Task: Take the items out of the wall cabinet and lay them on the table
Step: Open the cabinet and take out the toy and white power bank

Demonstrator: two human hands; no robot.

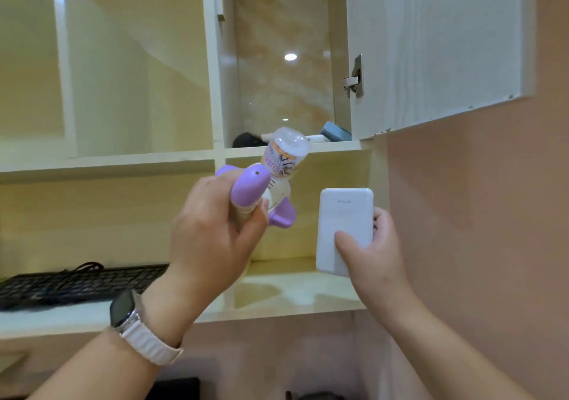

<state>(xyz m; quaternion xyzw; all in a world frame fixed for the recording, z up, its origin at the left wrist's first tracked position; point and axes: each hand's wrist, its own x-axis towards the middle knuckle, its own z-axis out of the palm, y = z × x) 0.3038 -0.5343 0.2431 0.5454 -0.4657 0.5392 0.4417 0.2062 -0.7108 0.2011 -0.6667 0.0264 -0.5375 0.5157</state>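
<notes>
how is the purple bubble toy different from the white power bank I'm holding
The bubble toy is purple with a clear bottle; the power bank is plain white. The bubble toy is bulgy with jutting parts; the power bank is a flat slab. The bubble toy tilts; the power bank stands nearly upright. The left hand grips the toy, the right hand the bank.
</notes>
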